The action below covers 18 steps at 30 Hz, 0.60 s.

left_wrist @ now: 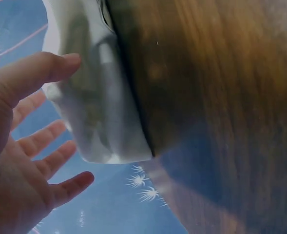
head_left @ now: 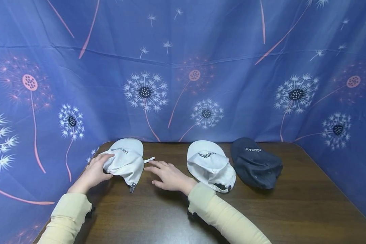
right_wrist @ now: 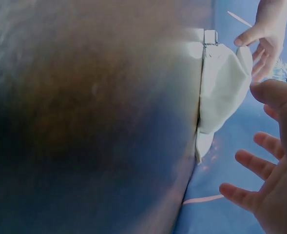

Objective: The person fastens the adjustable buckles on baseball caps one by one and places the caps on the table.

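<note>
A white cap (head_left: 125,159) with dark COLORADO lettering lies on the table's left part, brim toward the back. Its strap is undone: the white strap end sticks out to the right, and a metal buckle (head_left: 132,187) hangs at the near edge. My left hand (head_left: 93,171) is at the cap's left side with fingers extended; the left wrist view shows the thumb (left_wrist: 60,68) in front of the fabric, though contact is unclear. My right hand (head_left: 170,176) hovers right of the cap near the strap end, fingers spread and holding nothing.
A second white COLORADO cap (head_left: 207,162), its strap fastened, lies right of my right hand. Beside it sits a dark navy or black COLORADO cap (head_left: 256,166). The brown wooden table (head_left: 308,203) meets a blue dandelion-print cloth (head_left: 231,67) at the back and sides.
</note>
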Tool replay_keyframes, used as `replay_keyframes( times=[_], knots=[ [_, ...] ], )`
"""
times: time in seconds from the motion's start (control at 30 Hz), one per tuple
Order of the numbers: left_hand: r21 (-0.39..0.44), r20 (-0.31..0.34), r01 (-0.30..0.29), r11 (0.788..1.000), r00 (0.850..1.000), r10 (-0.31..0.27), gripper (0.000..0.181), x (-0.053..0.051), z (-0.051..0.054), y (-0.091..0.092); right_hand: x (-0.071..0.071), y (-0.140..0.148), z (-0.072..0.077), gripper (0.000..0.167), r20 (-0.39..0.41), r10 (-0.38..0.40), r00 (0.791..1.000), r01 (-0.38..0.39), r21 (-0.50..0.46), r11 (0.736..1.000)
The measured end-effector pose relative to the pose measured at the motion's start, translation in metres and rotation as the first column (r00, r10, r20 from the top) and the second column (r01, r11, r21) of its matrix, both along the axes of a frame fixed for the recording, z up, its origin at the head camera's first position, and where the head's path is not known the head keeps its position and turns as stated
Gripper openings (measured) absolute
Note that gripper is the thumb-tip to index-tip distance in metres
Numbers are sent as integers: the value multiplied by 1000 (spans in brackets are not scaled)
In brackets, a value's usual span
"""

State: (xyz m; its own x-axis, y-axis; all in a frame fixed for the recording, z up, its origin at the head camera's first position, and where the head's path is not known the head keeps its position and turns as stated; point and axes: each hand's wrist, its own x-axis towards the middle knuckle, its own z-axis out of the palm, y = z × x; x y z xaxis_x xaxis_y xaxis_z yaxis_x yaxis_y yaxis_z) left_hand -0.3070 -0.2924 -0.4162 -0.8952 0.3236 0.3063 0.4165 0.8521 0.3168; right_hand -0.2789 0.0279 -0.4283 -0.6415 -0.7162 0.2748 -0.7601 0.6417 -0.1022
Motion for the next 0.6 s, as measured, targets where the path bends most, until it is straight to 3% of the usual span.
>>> replay_keyframes(
  times=[0.27, 0.6],
  knots=[
    [14, -38, 53, 998, 998, -53, 54, -17, -6, -4, 0, -6, -5, 53, 28, 7, 1000, -8, 38, 999],
    [54, -110, 18, 998, 994, -12, 32, -17, -4, -1, 1, -5, -7, 52, 20, 23, 1000, -23, 12, 1000]
  ],
)
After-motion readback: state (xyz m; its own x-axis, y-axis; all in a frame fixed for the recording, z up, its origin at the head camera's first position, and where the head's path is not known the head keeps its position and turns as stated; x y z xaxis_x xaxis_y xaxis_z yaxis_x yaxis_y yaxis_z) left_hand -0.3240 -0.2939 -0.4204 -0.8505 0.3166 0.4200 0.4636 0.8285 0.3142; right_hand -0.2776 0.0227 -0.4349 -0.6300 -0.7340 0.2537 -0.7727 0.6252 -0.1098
